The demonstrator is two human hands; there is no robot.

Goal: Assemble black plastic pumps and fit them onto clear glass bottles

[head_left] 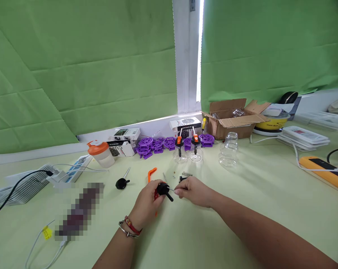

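My left hand (148, 201) is wrapped round a black round part (162, 188) with a short black spout pointing down to the right. Thumb and finger of my right hand (193, 191) pinch a thin metal rod (171, 189), whose far end meets the black part. Just behind my right hand lie a spring (187, 174) and a small black piece (182, 179), partly covered. An orange curved handle (151, 173) rests beyond my left hand. Another black part (122, 183) with a metal rod lies to the left.
Two glass bottles with orange-and-black tops (195, 147) stand at the back, beside purple plastic parts (145, 144) and stacked clear glasses (229, 149). An open cardboard box (233, 125) is behind them. An orange-lidded cup (101, 153) and a power strip (78, 168) stand left.
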